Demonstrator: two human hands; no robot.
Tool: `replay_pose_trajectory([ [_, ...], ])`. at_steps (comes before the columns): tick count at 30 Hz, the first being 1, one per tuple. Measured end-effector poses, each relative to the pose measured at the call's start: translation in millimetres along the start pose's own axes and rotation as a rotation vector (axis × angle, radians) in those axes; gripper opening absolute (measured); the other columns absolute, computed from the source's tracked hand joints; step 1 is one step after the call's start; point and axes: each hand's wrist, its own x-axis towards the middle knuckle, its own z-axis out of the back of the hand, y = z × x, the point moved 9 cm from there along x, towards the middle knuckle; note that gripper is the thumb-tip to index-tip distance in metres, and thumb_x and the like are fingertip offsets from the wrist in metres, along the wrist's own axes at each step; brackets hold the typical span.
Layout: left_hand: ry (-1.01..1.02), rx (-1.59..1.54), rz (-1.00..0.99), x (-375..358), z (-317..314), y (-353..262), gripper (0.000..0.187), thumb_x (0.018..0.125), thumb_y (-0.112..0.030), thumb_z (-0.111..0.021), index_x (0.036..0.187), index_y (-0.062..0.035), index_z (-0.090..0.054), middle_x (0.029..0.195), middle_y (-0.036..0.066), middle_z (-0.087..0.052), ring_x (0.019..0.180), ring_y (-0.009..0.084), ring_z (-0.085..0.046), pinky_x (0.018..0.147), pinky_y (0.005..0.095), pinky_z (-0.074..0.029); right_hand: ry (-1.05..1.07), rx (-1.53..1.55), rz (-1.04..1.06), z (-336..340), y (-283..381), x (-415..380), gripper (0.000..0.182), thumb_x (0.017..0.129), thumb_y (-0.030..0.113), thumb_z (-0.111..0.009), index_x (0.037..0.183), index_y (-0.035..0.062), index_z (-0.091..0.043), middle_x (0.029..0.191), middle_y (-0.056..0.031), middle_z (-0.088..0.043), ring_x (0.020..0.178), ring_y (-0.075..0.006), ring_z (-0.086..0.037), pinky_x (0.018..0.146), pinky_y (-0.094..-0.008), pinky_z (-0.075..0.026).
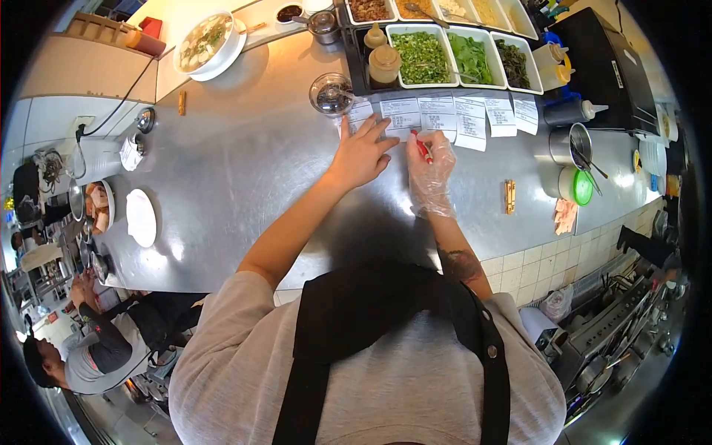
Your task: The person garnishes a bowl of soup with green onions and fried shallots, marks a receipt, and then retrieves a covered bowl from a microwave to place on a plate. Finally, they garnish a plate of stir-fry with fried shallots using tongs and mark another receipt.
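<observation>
My right hand (pixel 431 169), in a clear plastic glove, grips a red pen (pixel 423 150) over the lower edge of the printed order slips (pixel 440 109). The slips hang in a row along the front of the topping containers. Bare and with its fingers spread, my left hand (pixel 361 156) reaches to the slips on the left side, fingertips at their lower edges. A glass bowl (pixel 331 95) with dark contents stands just beyond that hand. The pen's tip is too small to make out.
White containers of chopped green onions (pixel 421 58) and leafy herbs (pixel 472 61) stand behind the slips. A soup bowl (pixel 206 46) is at back left, a white plate (pixel 141 218) at left. Right are a metal pot (pixel 570 142) and a green-lidded tub (pixel 583 188). Another person (pixel 96 348) is at lower left.
</observation>
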Motion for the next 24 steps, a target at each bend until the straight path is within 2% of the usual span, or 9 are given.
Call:
replay_pose_trajectory([
  [4,0.004,0.012,0.004,1.7,5.1,-3.9,0.034,0.076,-0.023,-0.068,0.109,-0.018,-0.064,0.136,0.008,-0.047,0.131,0.0294,-0.037,0.099,0.0719,-0.023,-0.028,0.245,-0.11,10.3,-4.6,-5.9,0.011,0.079,0.002,-0.066,0.08,0.0029,-0.055,0.073,-0.0119,-0.058,0.061,-0.0209,-0.056,0.059,-0.0298,-0.046],
  [9,0.03,0.061,0.049,15.1,-8.2,-3.0,0.033,0.075,-0.025,-0.069,0.106,-0.0149,-0.064,0.125,0.01,-0.052,0.127,0.0308,-0.041,0.099,0.0699,-0.023,-0.12,0.128,-0.219,101.6,-10.0,-16.4,0.012,0.082,0.011,-0.065,0.083,0.001,-0.057,0.077,-0.0173,-0.062,0.064,-0.0272,-0.061,0.063,-0.0351,-0.049],
  [12,-0.034,0.05,0.028,21.5,-8.9,-15.8,0.037,0.076,-0.024,-0.068,0.111,-0.0138,-0.061,0.127,0.011,-0.049,0.127,0.0312,-0.04,0.1,0.0683,-0.023,0.037,-0.599,-0.347,150.9,-65.9,-24.0,0.026,0.085,0.026,-0.06,0.088,0.0004,-0.06,0.072,-0.0173,-0.063,0.062,-0.0331,-0.061,0.063,-0.0404,-0.05],
  [16,-0.206,0.01,0.053,23.0,6.5,-69.3,0.042,0.078,-0.022,-0.066,0.117,-0.0123,-0.056,0.133,0.014,-0.042,0.13,0.0353,-0.034,0.102,0.067,-0.022,0.086,-0.729,-0.339,178.1,-113.9,-27.7,0.032,0.082,0.028,-0.059,0.101,0.0025,-0.058,0.085,-0.0228,-0.065,0.078,-0.0419,-0.062,0.074,-0.0458,-0.051],
  [17,-0.225,-0.014,0.034,21.8,9.0,-88.7,0.043,0.078,-0.022,-0.065,0.118,-0.0121,-0.055,0.135,0.015,-0.041,0.13,0.0368,-0.033,0.102,0.0668,-0.021,0.081,-0.732,-0.33,185.6,-108.8,-19.0,0.032,0.082,0.028,-0.059,0.101,0.0025,-0.058,0.085,-0.0228,-0.065,0.078,-0.0419,-0.062,0.074,-0.0458,-0.051],
  [19,-0.256,-0.026,0.011,14.8,4.5,-127.2,0.043,0.079,-0.022,-0.065,0.12,-0.0119,-0.054,0.136,0.016,-0.039,0.131,0.0383,-0.031,0.102,0.0667,-0.02,0.221,-0.63,-0.398,189.0,-107.1,-4.3,0.041,0.078,0.023,-0.06,0.115,0.0046,-0.055,0.098,-0.0244,-0.063,0.091,-0.0397,-0.061,0.083,-0.0455,-0.049],
  [20,-0.254,-0.036,-0.012,10.3,-5.3,-151.4,0.044,0.079,-0.021,-0.064,0.12,-0.0116,-0.053,0.137,0.017,-0.038,0.131,0.0394,-0.031,0.102,0.0666,-0.02,0.215,-0.625,-0.385,201.8,-98.4,0.8,0.041,0.078,0.023,-0.06,0.115,0.0046,-0.055,0.098,-0.0244,-0.063,0.091,-0.0397,-0.061,0.083,-0.0455,-0.049],
  [22,-0.252,-0.055,-0.051,7.3,-31.6,-201.2,0.044,0.08,-0.02,-0.063,0.122,-0.011,-0.053,0.138,0.018,-0.036,0.132,0.0416,-0.029,0.103,0.0665,-0.019,0.281,-0.534,-0.042,219.4,-61.6,10.0,0.047,0.079,0.023,-0.062,0.122,0.006,-0.054,0.113,-0.0235,-0.06,0.1,-0.0376,-0.06,0.088,-0.0444,-0.047],
  [24,-0.241,-0.064,-0.042,11.1,-63.4,-243.4,0.044,0.08,-0.021,-0.063,0.122,-0.0111,-0.053,0.139,0.018,-0.035,0.132,0.0413,-0.028,0.102,0.067,-0.019,0.311,-0.416,0.108,255.8,-57.5,9.4,0.048,0.079,0.022,-0.064,0.124,0.0068,-0.054,0.115,-0.0224,-0.059,0.1,-0.0364,-0.061,0.088,-0.0435,-0.048],
])
